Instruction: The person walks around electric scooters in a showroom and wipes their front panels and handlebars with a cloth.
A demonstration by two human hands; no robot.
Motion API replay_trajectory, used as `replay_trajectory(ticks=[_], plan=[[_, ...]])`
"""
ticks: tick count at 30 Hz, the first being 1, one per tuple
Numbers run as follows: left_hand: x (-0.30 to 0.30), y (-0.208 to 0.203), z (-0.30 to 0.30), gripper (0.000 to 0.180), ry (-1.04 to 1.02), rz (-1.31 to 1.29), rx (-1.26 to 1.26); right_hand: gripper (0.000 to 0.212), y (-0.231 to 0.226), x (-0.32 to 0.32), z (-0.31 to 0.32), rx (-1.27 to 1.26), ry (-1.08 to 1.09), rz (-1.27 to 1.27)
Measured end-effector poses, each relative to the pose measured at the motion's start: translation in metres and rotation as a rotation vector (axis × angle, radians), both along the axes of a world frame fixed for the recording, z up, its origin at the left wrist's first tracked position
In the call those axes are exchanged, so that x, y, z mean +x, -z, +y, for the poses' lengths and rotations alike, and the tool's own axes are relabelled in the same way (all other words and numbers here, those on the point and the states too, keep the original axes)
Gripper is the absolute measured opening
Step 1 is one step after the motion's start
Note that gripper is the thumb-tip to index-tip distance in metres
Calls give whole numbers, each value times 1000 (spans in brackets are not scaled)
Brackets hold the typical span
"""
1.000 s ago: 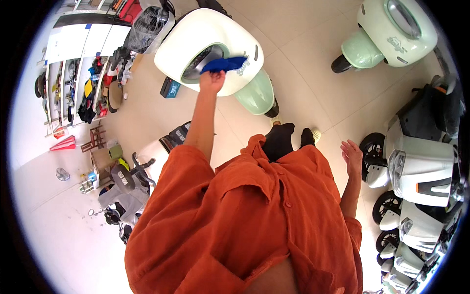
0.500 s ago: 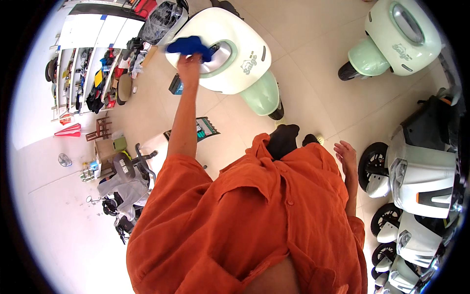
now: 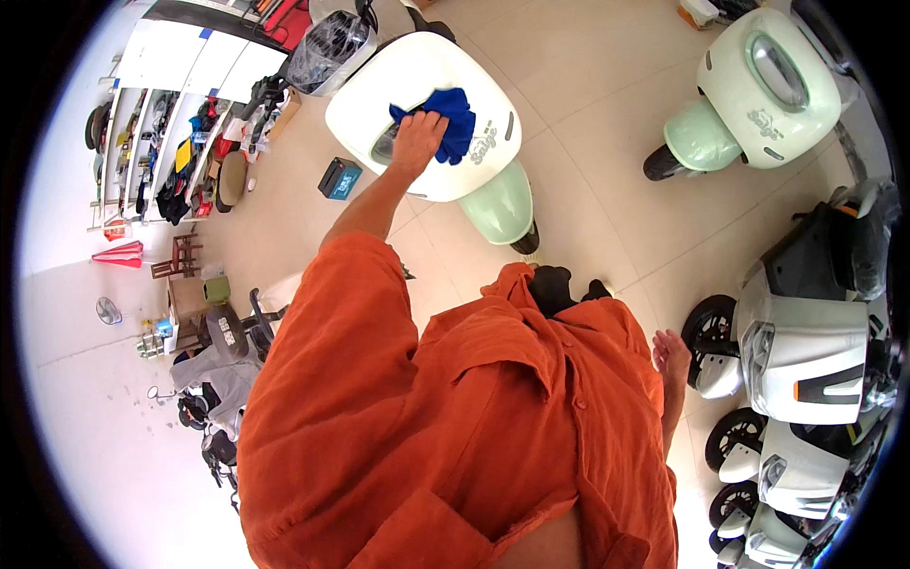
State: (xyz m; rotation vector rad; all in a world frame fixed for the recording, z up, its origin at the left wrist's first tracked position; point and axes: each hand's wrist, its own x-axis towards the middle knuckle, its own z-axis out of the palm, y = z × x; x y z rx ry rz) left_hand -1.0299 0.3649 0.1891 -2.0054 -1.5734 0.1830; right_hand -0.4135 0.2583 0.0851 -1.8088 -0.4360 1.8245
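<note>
Item: blue cloth (image 3: pixel 457 123). Place: on the cream front of a scooter (image 3: pixel 379 81), bunched across one end of the oval headlight panel (image 3: pixel 384 147) and reaching to the edge of the green emblem (image 3: pixel 483 144).

Item: left hand (image 3: pixel 420 142). Bare, back upward, arm stretched out; fingers closed over the cloth's near edge. Whether they pinch a fold or press it flat is hard to tell at this angle.

Item: right hand (image 3: pixel 672 355). Hangs low at the person's side, fingers loosely bent, nothing seen in them; nearest neighbour, the black front wheel of a parked white scooter (image 3: pixel 815 356).

Change noted: half a second ago the cloth is a blur at the opposite end of the headlight panel; now it is sharp, spread wider and shifted toward the emblem, leaving the other end of the panel in sight. The right hand remains idle at the side.

Bearing on the work: the cloth appears to have crossed the panel to another patch of the front, worked by the left hand alone.

Surroundings: pale green mudguard (image 3: pixel 500 204), below the cream front; black-and-teal box (image 3: pixel 339 178), on the floor near the scooter; second cream scooter (image 3: pixel 732 74), well apart at upper right; loaded shelves (image 3: pixel 142 156), at far left.
</note>
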Motion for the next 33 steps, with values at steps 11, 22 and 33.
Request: replay_trajectory(ticks=[11,22,33], plan=[[-77,80,-148,24,-881,-838,132,47,17,-35,10,54,-323,-17],[-82,95,-29,61,-967,-783,-152,36,-3,-66,91,115,-211,66],[26,-17,30,14,-869,-2684,828,36,-2,-78,54,-60,-302,53]])
